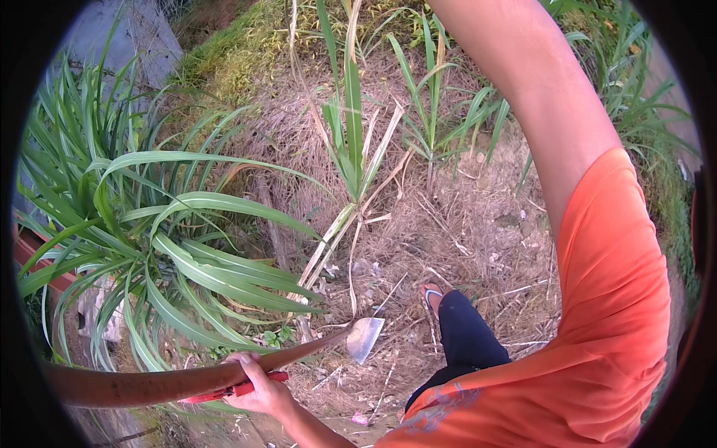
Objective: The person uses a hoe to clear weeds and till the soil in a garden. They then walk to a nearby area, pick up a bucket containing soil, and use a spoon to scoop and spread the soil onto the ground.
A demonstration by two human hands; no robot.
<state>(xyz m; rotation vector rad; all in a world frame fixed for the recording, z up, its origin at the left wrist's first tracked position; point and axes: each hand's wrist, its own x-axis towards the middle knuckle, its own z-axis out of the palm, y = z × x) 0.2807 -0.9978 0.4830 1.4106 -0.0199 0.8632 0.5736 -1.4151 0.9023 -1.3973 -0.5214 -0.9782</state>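
Note:
My left hand (pixel 257 386) is closed around the curved wooden handle of a hoe (pixel 151 383) and a red-handled tool (pixel 241 387) lying along it; its exact kind is unclear. The handle runs from the left rim to a metal hoe blade (pixel 365 339) over the dry ground. My right arm (pixel 521 73) reaches up past the top edge, so the right hand is out of view. Beyond the blade, a young cane-like plant (pixel 352 168) leans over with green leaves and dry, pale stalks at its base.
A large clump of long green leaves (pixel 185 257) fills the left. Another small leafy plant (pixel 431 123) stands farther back. Dry straw (pixel 476 224) covers the slope around my sandaled foot (pixel 432 297). A pink scrap (pixel 359 418) lies near the bottom.

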